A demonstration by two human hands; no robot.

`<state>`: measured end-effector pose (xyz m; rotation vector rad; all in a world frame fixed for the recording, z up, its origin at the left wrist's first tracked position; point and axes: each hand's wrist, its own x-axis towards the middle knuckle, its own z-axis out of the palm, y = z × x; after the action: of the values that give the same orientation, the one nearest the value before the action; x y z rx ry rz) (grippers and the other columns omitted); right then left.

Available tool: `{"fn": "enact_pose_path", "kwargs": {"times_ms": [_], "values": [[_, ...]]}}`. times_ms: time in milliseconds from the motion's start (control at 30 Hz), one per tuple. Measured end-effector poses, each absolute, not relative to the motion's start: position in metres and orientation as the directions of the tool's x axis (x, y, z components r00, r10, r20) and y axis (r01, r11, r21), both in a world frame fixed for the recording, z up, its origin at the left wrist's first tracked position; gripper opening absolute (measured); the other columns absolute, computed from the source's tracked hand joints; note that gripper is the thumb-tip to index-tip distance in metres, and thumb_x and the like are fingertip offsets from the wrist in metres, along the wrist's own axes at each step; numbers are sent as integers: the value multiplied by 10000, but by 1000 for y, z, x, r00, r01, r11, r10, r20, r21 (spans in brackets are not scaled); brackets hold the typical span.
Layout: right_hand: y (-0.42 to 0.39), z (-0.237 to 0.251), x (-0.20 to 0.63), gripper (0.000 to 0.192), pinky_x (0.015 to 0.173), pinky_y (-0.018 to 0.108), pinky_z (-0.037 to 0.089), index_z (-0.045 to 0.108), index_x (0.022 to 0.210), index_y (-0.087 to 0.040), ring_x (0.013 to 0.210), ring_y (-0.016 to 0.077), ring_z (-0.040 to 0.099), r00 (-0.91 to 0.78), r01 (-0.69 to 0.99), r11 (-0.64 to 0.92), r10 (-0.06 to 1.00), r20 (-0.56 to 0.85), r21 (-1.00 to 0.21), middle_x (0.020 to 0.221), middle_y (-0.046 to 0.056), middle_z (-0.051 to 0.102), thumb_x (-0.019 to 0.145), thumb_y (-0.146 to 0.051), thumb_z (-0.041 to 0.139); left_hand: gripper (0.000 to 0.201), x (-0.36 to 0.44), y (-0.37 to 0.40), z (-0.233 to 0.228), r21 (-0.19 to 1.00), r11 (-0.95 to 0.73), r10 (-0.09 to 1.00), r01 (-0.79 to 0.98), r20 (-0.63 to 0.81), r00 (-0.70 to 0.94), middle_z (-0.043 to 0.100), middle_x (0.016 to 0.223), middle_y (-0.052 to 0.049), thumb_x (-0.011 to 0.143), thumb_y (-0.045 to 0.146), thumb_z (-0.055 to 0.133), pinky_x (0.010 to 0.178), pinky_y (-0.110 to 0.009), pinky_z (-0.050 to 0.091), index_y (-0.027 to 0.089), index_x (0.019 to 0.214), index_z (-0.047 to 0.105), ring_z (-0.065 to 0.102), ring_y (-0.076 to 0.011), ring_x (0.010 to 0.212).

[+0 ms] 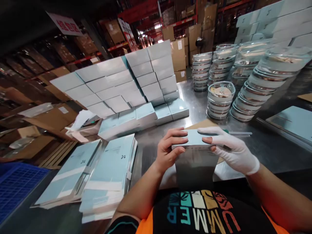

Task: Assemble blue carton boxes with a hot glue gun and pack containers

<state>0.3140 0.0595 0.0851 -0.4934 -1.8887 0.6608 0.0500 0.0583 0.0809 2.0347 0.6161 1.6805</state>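
Observation:
I hold a small pale-blue carton (193, 138) upright over the steel table (268, 146), close to my chest. My bare left hand (168, 148) grips its left end, fingers curled over the top edge. On its right end rests my right hand (234, 149), in a white glove, with the thumb under the top flap. The carton's grey front face (195, 169) points toward me. Beneath it lies a brown cardboard sheet (203, 123).
Two piles of flat pale-blue carton blanks (109, 169) lie at the left. Assembled blue boxes (126, 84) are stacked behind them. Stacks of round clear-lidded tins (220, 99) stand at the right. A blue crate (17, 185) sits at far left, with warehouse shelving behind.

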Motion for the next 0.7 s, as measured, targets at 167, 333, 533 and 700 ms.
{"fn": "enact_pose_path", "kwargs": {"times_ms": [167, 333, 533, 700], "values": [[68, 82, 315, 268, 1093, 408, 594, 810, 1311, -312, 1299, 233, 719, -404, 18, 817, 533, 743, -577, 1390, 120, 758, 1084, -353, 674, 160, 51, 58, 79, 566, -822, 568, 55, 811, 138, 843, 1095, -95, 977, 401, 807, 1051, -521, 617, 290, 1074, 869, 771, -312, 1197], [65, 86, 308, 322, 1097, 443, 578, 783, 1277, -206, 1286, 255, 710, -446, 123, 914, 399, 802, -386, 1397, 189, 742, 1115, -415, 600, 222, 26, 54, 107, 696, -682, 728, 226, 613, 307, 835, 1168, -143, 838, 487, 912, 1099, -595, 588, 277, 905, 885, 742, -394, 1244], [66, 103, 296, 893, 1237, 462, 491, 261, 1742, -80, 1534, 327, 549, -694, 164, 945, 313, 649, -282, 1677, 280, 501, 1071, -571, 590, 543, 21, 46, 151, 511, -704, 708, 494, 448, 545, 836, 1139, -140, 647, 493, 997, 879, -471, 679, 315, 1140, 857, 791, -381, 997], [155, 155, 388, 744, 1390, 478, 265, 493, 1632, -101, 1653, 322, 378, -173, 712, 596, 662, 730, -371, 1746, 201, 440, 1025, -475, 708, 752, 2, 35, 145, 578, -596, 703, 557, 711, 15, 788, 1275, -47, 778, 535, 905, 910, -448, 666, 391, 1478, 671, 759, -340, 1096]]}}
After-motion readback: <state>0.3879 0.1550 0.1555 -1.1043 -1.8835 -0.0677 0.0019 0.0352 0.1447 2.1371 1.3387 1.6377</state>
